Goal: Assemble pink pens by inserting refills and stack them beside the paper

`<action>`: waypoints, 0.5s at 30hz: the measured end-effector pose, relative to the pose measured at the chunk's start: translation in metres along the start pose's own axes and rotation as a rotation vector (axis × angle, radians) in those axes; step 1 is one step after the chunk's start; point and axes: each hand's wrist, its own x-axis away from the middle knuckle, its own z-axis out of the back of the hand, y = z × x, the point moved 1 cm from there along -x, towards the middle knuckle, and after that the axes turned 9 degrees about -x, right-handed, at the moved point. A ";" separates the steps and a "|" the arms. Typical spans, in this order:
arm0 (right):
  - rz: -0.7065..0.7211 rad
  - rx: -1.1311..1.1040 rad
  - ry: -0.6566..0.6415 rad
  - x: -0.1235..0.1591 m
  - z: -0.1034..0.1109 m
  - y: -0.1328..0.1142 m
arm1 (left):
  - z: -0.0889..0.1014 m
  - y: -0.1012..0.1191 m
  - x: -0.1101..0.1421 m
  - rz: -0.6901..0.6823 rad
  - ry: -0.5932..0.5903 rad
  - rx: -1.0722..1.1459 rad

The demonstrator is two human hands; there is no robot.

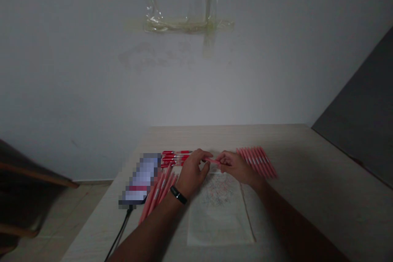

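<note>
A slim pink pen lies across between my two hands above the table. My left hand, with a black band on its wrist, pinches the pen's left end. On the other end, the fingers of my right hand are closed. Beneath them is a pale sheet with dense scribbles near its top; I cannot tell if it is paper or cloth. A loose bunch of pink pens is beside my left forearm, and a neat row of pink pens stretches behind my right hand.
Several red pens with shiny clips lie at the back left, partly behind my left hand. A pixelated phone-like device with a black cable is near the table's left edge. The wall rises behind the wooden table.
</note>
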 end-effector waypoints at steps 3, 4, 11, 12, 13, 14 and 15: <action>-0.002 0.024 0.028 -0.001 0.002 0.002 | 0.000 -0.001 0.000 0.012 0.003 -0.009; -0.005 0.033 0.038 -0.001 0.003 0.003 | 0.000 -0.001 0.000 0.015 0.003 -0.013; 0.053 0.097 0.135 -0.001 0.006 -0.001 | -0.004 -0.004 0.000 0.051 -0.028 -0.050; 0.067 0.127 0.140 -0.001 0.006 -0.002 | -0.004 -0.005 0.000 0.051 -0.042 -0.066; 0.082 0.165 0.142 -0.001 0.006 -0.003 | -0.005 -0.006 0.000 0.046 -0.058 -0.083; 0.099 0.209 0.144 0.000 0.007 -0.004 | -0.005 -0.007 0.000 0.043 -0.073 -0.100; 0.115 0.257 0.143 0.000 0.008 -0.005 | -0.006 -0.007 0.000 0.041 -0.087 -0.117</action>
